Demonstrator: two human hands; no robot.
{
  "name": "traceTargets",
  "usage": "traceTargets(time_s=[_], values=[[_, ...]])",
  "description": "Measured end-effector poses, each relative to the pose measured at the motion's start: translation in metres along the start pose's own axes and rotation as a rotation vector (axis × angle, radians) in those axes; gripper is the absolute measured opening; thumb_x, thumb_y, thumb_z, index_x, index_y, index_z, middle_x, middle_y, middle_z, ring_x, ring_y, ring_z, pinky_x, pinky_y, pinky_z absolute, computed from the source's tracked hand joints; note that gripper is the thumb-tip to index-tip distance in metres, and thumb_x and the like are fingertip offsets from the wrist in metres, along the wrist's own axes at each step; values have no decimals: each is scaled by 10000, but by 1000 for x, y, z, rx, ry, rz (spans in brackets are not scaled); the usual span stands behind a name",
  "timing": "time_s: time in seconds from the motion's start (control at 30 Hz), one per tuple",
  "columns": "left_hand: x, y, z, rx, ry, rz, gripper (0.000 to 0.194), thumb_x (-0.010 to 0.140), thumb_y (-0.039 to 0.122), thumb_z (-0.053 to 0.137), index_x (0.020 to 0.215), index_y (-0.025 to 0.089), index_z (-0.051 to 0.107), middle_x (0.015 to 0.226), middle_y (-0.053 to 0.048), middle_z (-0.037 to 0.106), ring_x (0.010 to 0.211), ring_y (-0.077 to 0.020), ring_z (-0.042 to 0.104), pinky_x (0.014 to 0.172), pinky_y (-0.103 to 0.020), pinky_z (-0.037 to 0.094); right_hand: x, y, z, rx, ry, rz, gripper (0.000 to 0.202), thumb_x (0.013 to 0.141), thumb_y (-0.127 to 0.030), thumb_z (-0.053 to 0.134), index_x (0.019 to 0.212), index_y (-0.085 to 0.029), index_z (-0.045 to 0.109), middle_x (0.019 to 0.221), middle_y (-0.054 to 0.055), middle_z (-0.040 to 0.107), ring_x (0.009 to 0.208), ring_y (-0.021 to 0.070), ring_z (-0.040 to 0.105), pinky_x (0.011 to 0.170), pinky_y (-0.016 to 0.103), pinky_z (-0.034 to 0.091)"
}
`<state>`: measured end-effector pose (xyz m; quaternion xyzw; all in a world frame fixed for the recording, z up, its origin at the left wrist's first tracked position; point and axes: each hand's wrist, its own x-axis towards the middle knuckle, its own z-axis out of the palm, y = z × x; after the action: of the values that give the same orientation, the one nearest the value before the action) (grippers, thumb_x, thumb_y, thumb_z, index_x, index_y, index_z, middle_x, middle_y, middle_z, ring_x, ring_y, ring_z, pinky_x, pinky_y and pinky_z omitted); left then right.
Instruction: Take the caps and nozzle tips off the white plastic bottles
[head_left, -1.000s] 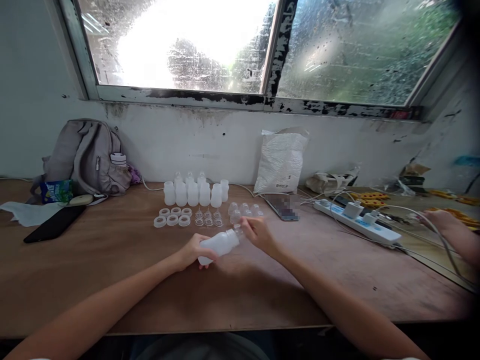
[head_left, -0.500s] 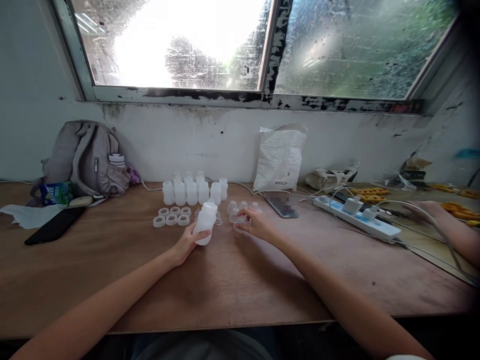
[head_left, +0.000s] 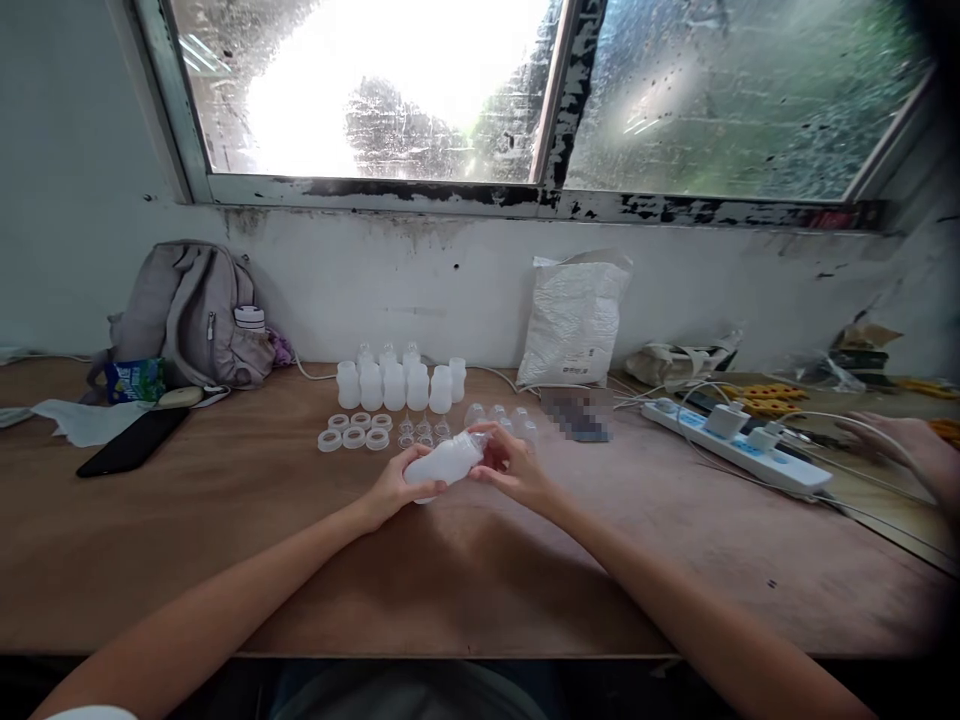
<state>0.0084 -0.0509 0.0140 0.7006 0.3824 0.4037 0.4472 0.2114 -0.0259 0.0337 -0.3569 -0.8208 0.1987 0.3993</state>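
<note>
Above the worktop [head_left: 457,590], left hand [head_left: 396,488] clasping a bottle [head_left: 442,468], right hand [head_left: 523,474] pinching its top [head_left: 476,441], uneven pressure could skew it.

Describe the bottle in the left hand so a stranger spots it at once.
Below the big window is a brown table. Near its middle, in front of the standing bottles, the left hand holds a white bottle, the right hand at its top. Only this bottle is held and tilted; the others stand upright.

The hands [head_left: 519,474] partly hide both ends of the bottle [head_left: 448,461].
</note>
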Motion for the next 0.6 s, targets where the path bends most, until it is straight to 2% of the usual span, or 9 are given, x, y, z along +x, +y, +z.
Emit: traceTargets(time_s=[0.13, 0.23, 0.37, 0.6], values=[[-6, -4, 12, 487, 169, 181, 404, 631, 368, 605, 976, 197, 481, 941, -47, 539, 862, -204, 500, 742, -313, 394, -3, -12, 13, 239, 75, 328, 335, 705, -506, 497, 757, -175, 487, 459, -63, 380, 357, 58, 312, 350, 187, 235], [-10, -6, 21, 752, 227, 308, 401, 659, 307, 567, 1027, 185, 464, 985, -87, 534, 951, -244, 471, 812, -360, 375, -4, -15, 19, 370, 121, 427, 363, 701, -523, 480, 621, -171, 438, 471, -54, 351, 369, 54, 291, 330, 185, 208], [-13, 0, 24, 776, 155, 341, 425, 660, 314, 557, 1046, 177, 444, 954, -81, 549, 887, -232, 511, 761, -336, 409, -5, -14, 23, 391, 221, 408, 349, 700, -467, 502, 559, -170, 385, 515, -41, 344, 452, 67, 340, 368, 173, 258], [-15, 3, 22, 810, 101, 256, 432, 670, 308, 526, 1073, 179, 433, 964, -85, 549, 852, -230, 535, 707, -314, 420, -7, -15, 27, 389, 183, 475, 322, 692, -481, 496, 623, -172, 437, 494, -45, 350, 417, 66, 308, 348, 183, 224]])
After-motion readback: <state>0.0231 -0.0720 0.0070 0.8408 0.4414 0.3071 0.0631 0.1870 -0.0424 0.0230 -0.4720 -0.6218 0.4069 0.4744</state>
